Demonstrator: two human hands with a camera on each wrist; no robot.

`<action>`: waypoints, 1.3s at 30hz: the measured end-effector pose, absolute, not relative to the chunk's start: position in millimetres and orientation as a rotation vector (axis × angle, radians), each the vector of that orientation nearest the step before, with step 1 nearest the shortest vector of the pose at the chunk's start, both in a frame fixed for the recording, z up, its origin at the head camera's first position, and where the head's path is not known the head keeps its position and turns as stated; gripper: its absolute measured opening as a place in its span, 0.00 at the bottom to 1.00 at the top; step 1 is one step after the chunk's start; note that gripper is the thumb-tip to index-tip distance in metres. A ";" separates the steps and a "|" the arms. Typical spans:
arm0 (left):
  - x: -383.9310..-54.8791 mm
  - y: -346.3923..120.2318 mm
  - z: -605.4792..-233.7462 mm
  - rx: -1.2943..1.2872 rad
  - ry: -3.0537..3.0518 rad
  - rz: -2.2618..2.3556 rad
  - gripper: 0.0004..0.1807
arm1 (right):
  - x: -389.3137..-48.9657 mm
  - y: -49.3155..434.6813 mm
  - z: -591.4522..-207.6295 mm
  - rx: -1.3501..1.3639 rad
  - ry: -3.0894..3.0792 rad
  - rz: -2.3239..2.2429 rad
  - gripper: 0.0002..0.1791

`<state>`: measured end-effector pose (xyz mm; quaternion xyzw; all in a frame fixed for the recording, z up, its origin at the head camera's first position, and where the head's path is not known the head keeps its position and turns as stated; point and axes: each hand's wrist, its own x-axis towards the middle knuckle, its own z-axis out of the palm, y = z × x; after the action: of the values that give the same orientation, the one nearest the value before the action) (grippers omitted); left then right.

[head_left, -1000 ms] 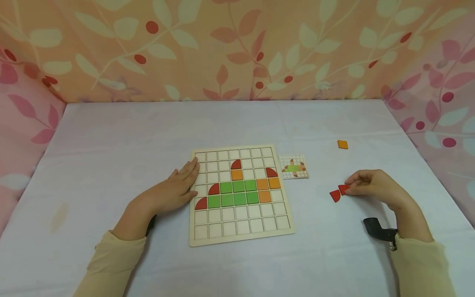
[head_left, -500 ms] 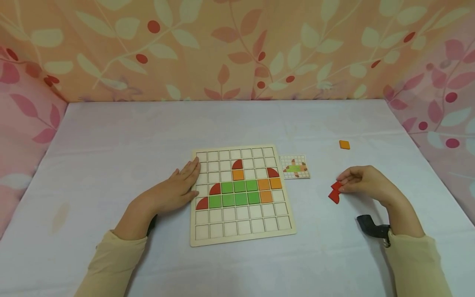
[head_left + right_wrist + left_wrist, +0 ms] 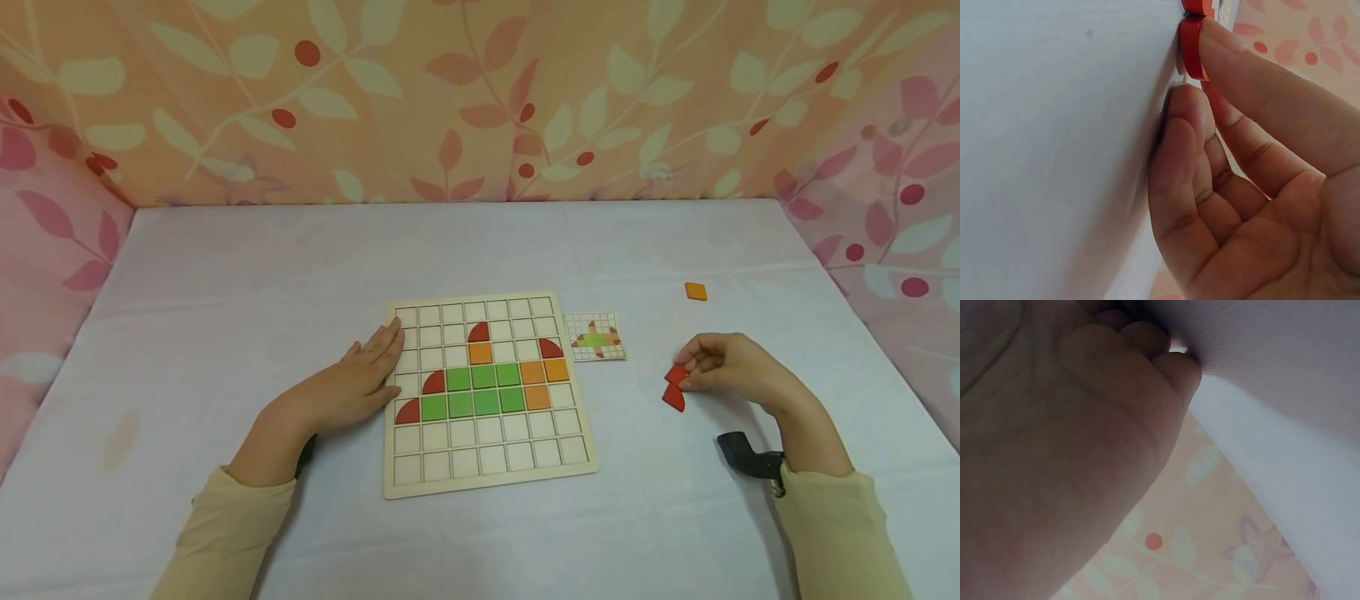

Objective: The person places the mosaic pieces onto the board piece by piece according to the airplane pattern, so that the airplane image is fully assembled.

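My left hand (image 3: 348, 382) lies with straight fingers along the left edge of a wooden grid board (image 3: 491, 485). On the board, green, orange and red quarter-circle tiles form a shape, with a green tile (image 3: 483, 377) near its middle. Off to the right of the board, my right hand (image 3: 742, 373) pinches a red tile (image 3: 675, 373) at the table surface, its shape partly covered by the fingers. In the right wrist view the thumb presses on that red tile's side. A second red tile (image 3: 674, 398), a quarter circle, touches or nearly touches it.
Beside the board's right edge lies a small pattern card (image 3: 596, 337) with a printed picture. An orange square tile (image 3: 696, 292) lies farther back on the right. Floral curtains (image 3: 450, 100) border the white table (image 3: 262, 267) at the back and sides.
My right hand has shifted left and slightly away from me, bringing the pinched red tile above the second one, which has turned slightly. The left hand and board keep their places.
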<state>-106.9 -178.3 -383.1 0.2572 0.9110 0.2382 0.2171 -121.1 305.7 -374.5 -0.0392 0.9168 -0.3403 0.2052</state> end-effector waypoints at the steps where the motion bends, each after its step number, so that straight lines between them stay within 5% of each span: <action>1: -106.9 -178.4 -383.1 0.712 2.522 0.661 0.38 | -120.9 305.0 -374.3 -0.110 2.554 -0.951 0.16; 39: -107.1 -178.8 -383.6 0.720 2.532 0.658 0.38 | -121.8 284.4 -376.2 -0.215 2.620 -0.805 0.08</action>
<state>-107.1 -178.8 -383.6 0.2592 0.9118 0.2368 0.2127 -121.8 284.4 -376.2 -0.0767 0.9347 -0.2871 0.1948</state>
